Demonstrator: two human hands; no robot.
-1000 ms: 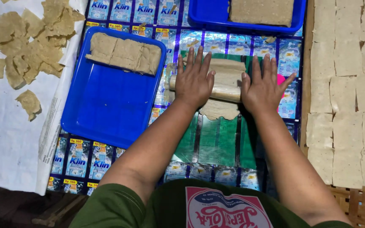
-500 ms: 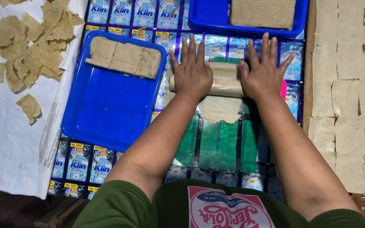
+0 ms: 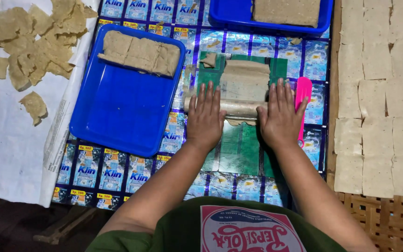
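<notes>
My left hand (image 3: 205, 119) and my right hand (image 3: 281, 116) lie flat, fingers spread, on a pale rolling pin (image 3: 239, 108) that runs across a green mat (image 3: 239, 149). A thin flattened sheet of tan dough (image 3: 246, 79) stretches from the pin away from me, and a small edge of it shows under the pin on my side. Just right of my right hand, a pink flat tool (image 3: 302, 100) touches its fingers. A small scrap of dough (image 3: 209, 59) sits at the mat's far left corner.
A blue tray (image 3: 122, 116) on the left holds a slab of dough (image 3: 141, 52). A second blue tray (image 3: 225, 18) at the top holds another slab (image 3: 285, 10). Cut dough squares (image 3: 383, 102) cover the woven mat at right. Torn dough pieces (image 3: 29, 46) lie on white paper at left.
Both hands rolled the pin toward me over the dough. The lump that lay on my side of the pin is now a thin sheet beyond it.
</notes>
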